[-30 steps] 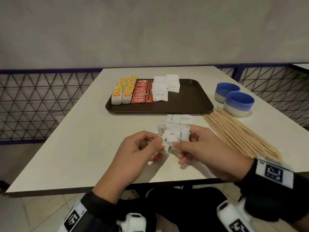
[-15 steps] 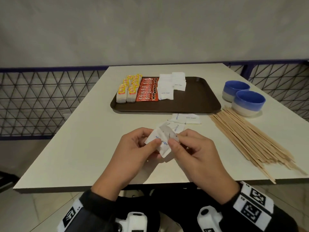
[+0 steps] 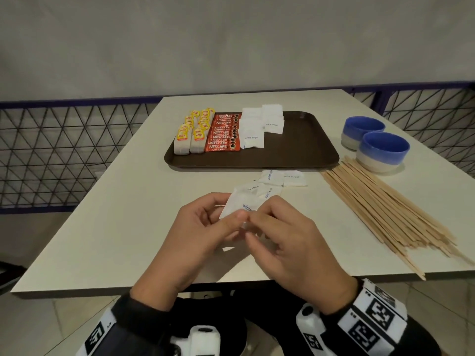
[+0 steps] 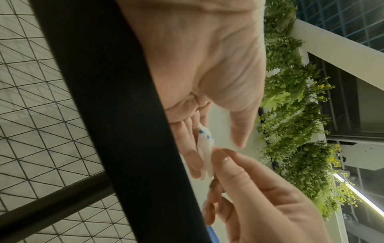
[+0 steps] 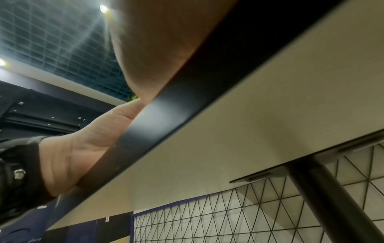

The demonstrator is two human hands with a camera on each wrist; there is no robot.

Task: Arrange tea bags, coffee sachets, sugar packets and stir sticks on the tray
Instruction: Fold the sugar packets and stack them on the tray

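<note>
Left hand (image 3: 203, 227) and right hand (image 3: 288, 242) together above the table's (image 3: 115, 214) near edge, both pinching one white sugar packet (image 3: 241, 204), more packets (image 3: 282, 177) lying loose before the tray (image 3: 303, 150), stir sticks (image 3: 385, 209) spread to the right

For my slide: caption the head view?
Both hands hold white sugar packets before a tray of sorted sachets.
</note>
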